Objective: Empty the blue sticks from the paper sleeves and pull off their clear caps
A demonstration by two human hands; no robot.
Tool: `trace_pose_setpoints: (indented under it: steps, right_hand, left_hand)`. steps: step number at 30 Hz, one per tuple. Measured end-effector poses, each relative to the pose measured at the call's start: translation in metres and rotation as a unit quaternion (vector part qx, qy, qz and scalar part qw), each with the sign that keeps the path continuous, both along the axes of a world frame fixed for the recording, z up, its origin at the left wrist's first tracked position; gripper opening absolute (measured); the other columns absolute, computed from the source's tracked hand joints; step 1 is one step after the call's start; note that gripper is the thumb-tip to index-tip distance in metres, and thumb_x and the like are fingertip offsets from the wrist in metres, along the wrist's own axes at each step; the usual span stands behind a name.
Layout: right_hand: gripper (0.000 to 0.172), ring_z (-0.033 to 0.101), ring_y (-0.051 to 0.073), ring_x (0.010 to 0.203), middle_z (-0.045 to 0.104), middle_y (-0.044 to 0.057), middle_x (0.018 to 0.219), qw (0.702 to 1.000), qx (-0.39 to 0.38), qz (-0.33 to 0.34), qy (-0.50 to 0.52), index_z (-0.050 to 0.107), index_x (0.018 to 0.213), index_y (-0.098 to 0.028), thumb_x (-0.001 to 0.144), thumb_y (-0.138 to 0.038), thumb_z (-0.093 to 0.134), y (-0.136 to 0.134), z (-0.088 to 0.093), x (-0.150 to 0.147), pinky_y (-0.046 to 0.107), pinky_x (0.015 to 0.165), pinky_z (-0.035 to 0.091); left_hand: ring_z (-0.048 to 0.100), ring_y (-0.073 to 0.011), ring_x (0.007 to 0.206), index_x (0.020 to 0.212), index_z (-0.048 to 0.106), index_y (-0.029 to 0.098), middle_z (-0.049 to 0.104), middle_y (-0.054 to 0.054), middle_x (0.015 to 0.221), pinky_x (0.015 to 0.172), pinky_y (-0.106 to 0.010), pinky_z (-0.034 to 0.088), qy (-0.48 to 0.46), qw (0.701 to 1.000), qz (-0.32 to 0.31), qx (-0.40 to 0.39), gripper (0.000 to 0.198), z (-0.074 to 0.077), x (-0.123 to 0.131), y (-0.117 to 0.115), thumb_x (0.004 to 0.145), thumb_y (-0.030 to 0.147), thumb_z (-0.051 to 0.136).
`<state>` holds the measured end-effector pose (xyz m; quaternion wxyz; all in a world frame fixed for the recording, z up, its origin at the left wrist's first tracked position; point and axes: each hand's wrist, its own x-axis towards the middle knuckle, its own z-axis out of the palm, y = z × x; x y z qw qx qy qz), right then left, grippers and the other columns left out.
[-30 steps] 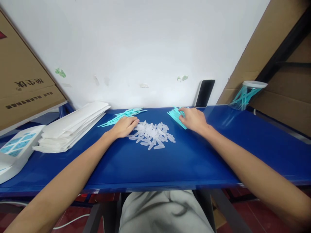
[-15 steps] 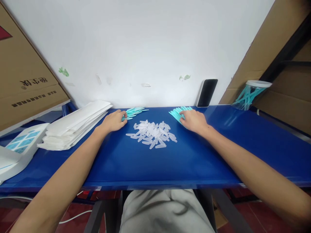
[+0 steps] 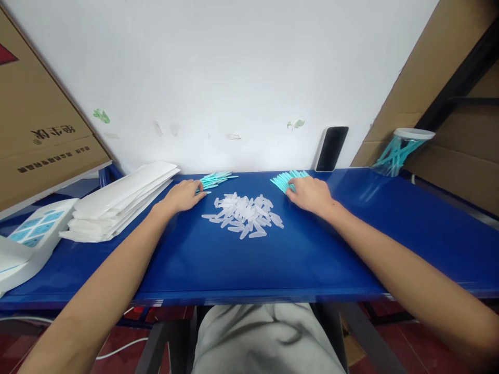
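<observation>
My left hand (image 3: 184,195) is at the near left edge of a loose pile of thin teal sticks (image 3: 218,179). Its thumb and forefinger are curled round one stick, whose tip pokes out beside the thumb. Over a second, fanned pile of teal sticks (image 3: 281,181) lies my right hand (image 3: 311,192), thumb and forefinger slightly apart at the sticks' near ends. Its other fingers are hidden behind the hand. Between the hands, nearer to me, a heap of small translucent white tapered pieces (image 3: 245,212) is spread on the blue table (image 3: 249,265).
A stack of white paper envelopes (image 3: 120,200) lies on the left, beside a white device with blue labels (image 3: 39,228) and a cardboard box (image 3: 47,114). A phone (image 3: 331,149) leans on the wall. At far right stands a clear white-rimmed jar of teal sticks (image 3: 401,153).
My left thumb and forefinger have drawn a teal stick slightly toward me, off the pile's edge. My right thumb has shifted slightly toward the left; the heap of white pieces looks the same.
</observation>
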<state>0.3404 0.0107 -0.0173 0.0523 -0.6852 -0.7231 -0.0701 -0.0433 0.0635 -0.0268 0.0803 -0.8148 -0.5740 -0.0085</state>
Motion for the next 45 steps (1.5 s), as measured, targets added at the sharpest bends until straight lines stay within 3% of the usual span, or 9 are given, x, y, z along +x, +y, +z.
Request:
trace_pose_setpoints:
  steps: [7, 15, 19, 22, 25, 28, 31, 37, 45]
  right_hand:
    - [0.042, 0.07, 0.032, 0.099, 0.076, 0.016, 0.107, 0.998, 0.022, 0.046, 0.047, 0.071, 0.124, -0.016, 0.096, -0.035, 0.047, -0.006, 0.001, -0.005, 0.035, 0.076, 0.048]
    - [0.03, 0.066, 0.017, 0.073, 0.076, 0.007, 0.087, 0.935, 0.094, 0.296, 0.174, 0.077, 0.103, -0.015, 0.094, -0.021, 0.049, -0.034, -0.005, -0.047, 0.027, 0.071, 0.044]
    - [0.024, 0.063, 0.016, 0.069, 0.073, 0.006, 0.08, 0.886, 0.144, 0.402, 0.179, 0.074, 0.091, -0.015, 0.092, -0.018, 0.05, -0.052, -0.006, -0.069, 0.027, 0.065, 0.042]
    - [0.025, 0.064, 0.016, 0.069, 0.072, 0.005, 0.077, 0.856, 0.142, 0.451, 0.209, 0.069, 0.088, -0.016, 0.094, -0.017, 0.045, -0.059, -0.005, -0.074, 0.027, 0.067, 0.044]
    - [0.018, 0.067, 0.016, 0.072, 0.075, 0.006, 0.087, 0.851, 0.127, 0.417, 0.293, 0.064, 0.102, -0.018, 0.097, -0.023, 0.047, -0.06, -0.004, -0.072, 0.028, 0.07, 0.048]
    - [0.027, 0.07, 0.018, 0.083, 0.075, 0.008, 0.103, 0.842, 0.095, 0.379, 0.373, 0.054, 0.117, -0.019, 0.097, -0.037, 0.056, -0.057, -0.002, -0.068, 0.028, 0.07, 0.051]
    - [0.041, 0.07, 0.018, 0.084, 0.073, 0.009, 0.107, 0.833, 0.103, 0.381, 0.388, 0.048, 0.125, -0.02, 0.095, -0.045, 0.06, -0.056, 0.0, -0.064, 0.028, 0.067, 0.052]
    - [0.039, 0.068, 0.019, 0.081, 0.076, 0.009, 0.103, 0.886, 0.193, 0.373, 0.198, 0.057, 0.137, -0.018, 0.1, -0.031, 0.052, -0.053, -0.003, -0.061, 0.028, 0.068, 0.047]
    - [0.036, 0.064, 0.017, 0.078, 0.074, 0.007, 0.099, 0.901, 0.175, 0.367, 0.149, 0.066, 0.132, -0.018, 0.101, -0.027, 0.047, -0.052, -0.004, -0.057, 0.026, 0.064, 0.039]
  left_hand:
    - [0.067, -0.0313, 0.092, 0.095, 0.063, 0.019, 0.072, -0.015, 0.102, 0.074, -0.037, 0.045, 0.014, 1.0, 0.001, -0.015, 0.043, 0.007, 0.014, -0.013, 0.095, 0.048, 0.033]
    - [0.069, -0.0325, 0.085, 0.091, 0.065, 0.018, 0.073, -0.016, 0.096, 0.068, -0.035, 0.044, 0.034, 0.998, 0.046, -0.022, 0.039, 0.016, 0.037, -0.031, 0.092, 0.04, 0.034]
    - [0.063, -0.0249, 0.069, 0.079, 0.059, 0.02, 0.066, -0.007, 0.072, 0.063, -0.032, 0.04, -0.12, 0.991, 0.032, 0.05, 0.03, 0.033, 0.046, -0.041, 0.091, 0.039, 0.039]
    - [0.05, -0.0153, 0.054, 0.07, 0.049, 0.02, 0.052, 0.0, 0.056, 0.054, -0.028, 0.034, -0.369, 0.928, -0.015, 0.055, 0.03, 0.043, 0.062, -0.05, 0.092, 0.04, 0.044]
    - [0.035, -0.0093, 0.042, 0.072, 0.045, 0.021, 0.043, 0.006, 0.05, 0.045, -0.024, 0.027, -0.581, 0.813, -0.039, -0.016, 0.032, 0.043, 0.081, -0.057, 0.092, 0.046, 0.049]
    - [0.036, -0.0059, 0.037, 0.077, 0.041, 0.022, 0.056, 0.005, 0.056, 0.041, -0.022, 0.025, -0.692, 0.717, -0.064, -0.058, 0.037, 0.038, 0.096, -0.063, 0.089, 0.052, 0.057]
    - [0.052, -0.0079, 0.043, 0.079, 0.038, 0.022, 0.068, 0.0, 0.068, 0.042, -0.02, 0.029, -0.726, 0.679, -0.073, -0.079, 0.042, 0.033, 0.103, -0.066, 0.084, 0.054, 0.064]
    - [0.055, -0.0108, 0.045, 0.073, 0.042, 0.021, 0.062, 0.001, 0.056, 0.046, -0.022, 0.036, -0.687, 0.704, -0.084, -0.158, 0.032, 0.022, 0.102, -0.064, 0.089, 0.044, 0.057]
    - [0.042, -0.0123, 0.052, 0.06, 0.042, 0.021, 0.045, 0.002, 0.051, 0.058, -0.028, 0.039, -0.519, 0.842, -0.136, -0.057, 0.045, 0.009, 0.09, -0.059, 0.099, 0.042, 0.042]
